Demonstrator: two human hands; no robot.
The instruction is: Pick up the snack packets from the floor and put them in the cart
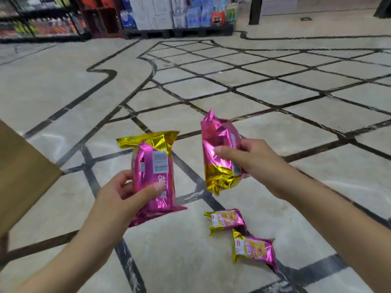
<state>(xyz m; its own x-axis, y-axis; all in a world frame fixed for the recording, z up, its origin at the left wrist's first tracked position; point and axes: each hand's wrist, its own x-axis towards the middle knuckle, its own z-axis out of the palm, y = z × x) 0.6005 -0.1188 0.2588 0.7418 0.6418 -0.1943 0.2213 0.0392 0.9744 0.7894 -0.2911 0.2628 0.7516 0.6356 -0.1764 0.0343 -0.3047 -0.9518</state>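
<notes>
Head view: left hand [124,195] grips one pink-gold packet [153,174]; right hand [249,161] pinches another packet [220,153], both raised.

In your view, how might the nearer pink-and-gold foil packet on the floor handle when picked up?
This pink-and-gold foil snack packet is probably light: a similar packet sits easily in the right hand. Its creased foil suggests floppy; its gloss, possibly slippery.
</notes>
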